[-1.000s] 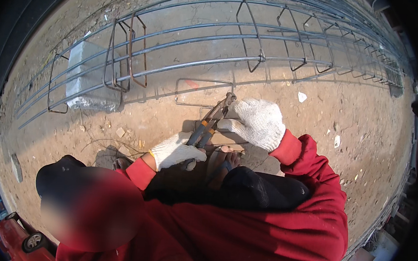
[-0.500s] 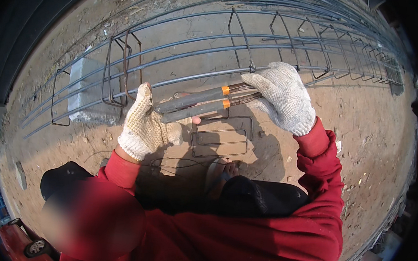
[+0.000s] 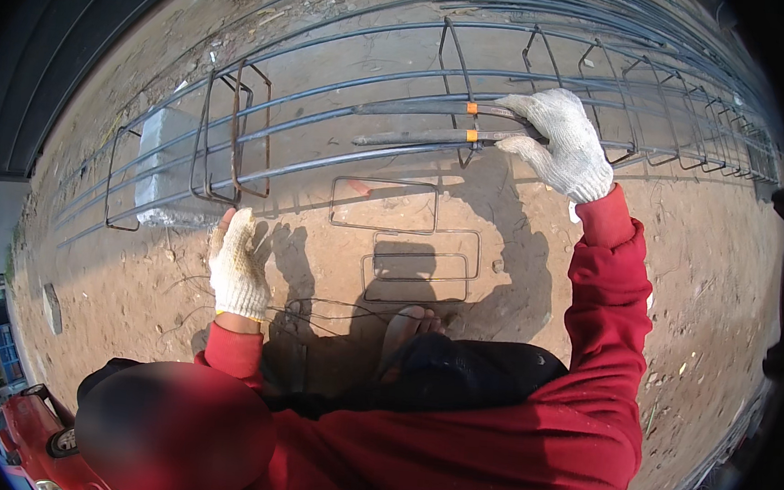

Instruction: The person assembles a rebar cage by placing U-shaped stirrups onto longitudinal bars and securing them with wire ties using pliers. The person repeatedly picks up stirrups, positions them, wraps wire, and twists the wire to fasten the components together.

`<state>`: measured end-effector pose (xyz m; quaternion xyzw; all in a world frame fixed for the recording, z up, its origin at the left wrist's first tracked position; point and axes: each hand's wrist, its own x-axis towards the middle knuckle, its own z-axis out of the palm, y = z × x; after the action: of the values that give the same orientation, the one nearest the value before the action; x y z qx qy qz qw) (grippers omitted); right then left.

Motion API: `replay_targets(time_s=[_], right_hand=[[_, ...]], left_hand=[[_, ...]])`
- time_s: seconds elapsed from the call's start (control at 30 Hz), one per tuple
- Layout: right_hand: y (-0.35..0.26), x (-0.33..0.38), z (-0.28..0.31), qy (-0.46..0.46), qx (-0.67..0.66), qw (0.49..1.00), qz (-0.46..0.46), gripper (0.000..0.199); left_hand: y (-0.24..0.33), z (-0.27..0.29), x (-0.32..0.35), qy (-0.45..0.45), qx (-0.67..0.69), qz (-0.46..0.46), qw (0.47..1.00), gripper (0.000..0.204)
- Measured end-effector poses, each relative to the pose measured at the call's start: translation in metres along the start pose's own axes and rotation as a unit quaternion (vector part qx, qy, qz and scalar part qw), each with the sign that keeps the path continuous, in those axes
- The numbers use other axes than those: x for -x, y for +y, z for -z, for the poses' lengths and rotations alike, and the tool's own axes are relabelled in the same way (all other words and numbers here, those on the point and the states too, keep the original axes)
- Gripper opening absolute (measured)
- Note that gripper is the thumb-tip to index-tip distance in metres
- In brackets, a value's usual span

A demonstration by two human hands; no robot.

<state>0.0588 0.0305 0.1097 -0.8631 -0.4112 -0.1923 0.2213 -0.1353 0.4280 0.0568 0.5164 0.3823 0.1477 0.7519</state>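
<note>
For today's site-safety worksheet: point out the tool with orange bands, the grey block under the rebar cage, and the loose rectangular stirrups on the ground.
Tool with orange bands (image 3: pixel 438 124), head view, on its handles.
Grey block (image 3: pixel 166 167), head view, its top face.
Loose stirrups (image 3: pixel 382 229), head view, one wire edge.

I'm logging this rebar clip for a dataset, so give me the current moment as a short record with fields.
setting: bare dirt ground, outdoors, sunlit
main structure: long rebar cage lying on its side
left hand: gloved, at a stirrup near the cage's lower bar
right hand: gloved, gripping a tool with orange bands against the bars
on ground: loose rectangular stirrups, thin tie wire
clothing: red sleeves
</note>
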Motion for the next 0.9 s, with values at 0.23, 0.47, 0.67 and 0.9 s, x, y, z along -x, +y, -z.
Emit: replay_targets(time_s=[0.23, 0.47, 0.67, 0.9], right_hand=[[0.001, -0.003, 0.002, 0.001, -0.015, 1.0, 0.013, 0.051], [0.003, -0.001, 0.005, -0.044, -0.029, 0.998, 0.015, 0.05], [-0.001, -0.003, 0.006, -0.053, -0.024, 0.998, 0.01, 0.051], [-0.002, -0.006, 0.005, -0.057, -0.04, 0.998, 0.011, 0.05]], left_hand=[[-0.001, -0.019, -0.004, -0.048, -0.028, -0.045, 0.997, 0.047], [-0.024, -0.04, -0.029, -0.068, -0.194, -0.206, 0.957, 0.041], [-0.04, -0.041, -0.043, -0.042, -0.417, -0.259, 0.87, 0.021], [-0.055, -0.078, -0.031, -0.039, -0.263, -0.27, 0.926, 0.022]])
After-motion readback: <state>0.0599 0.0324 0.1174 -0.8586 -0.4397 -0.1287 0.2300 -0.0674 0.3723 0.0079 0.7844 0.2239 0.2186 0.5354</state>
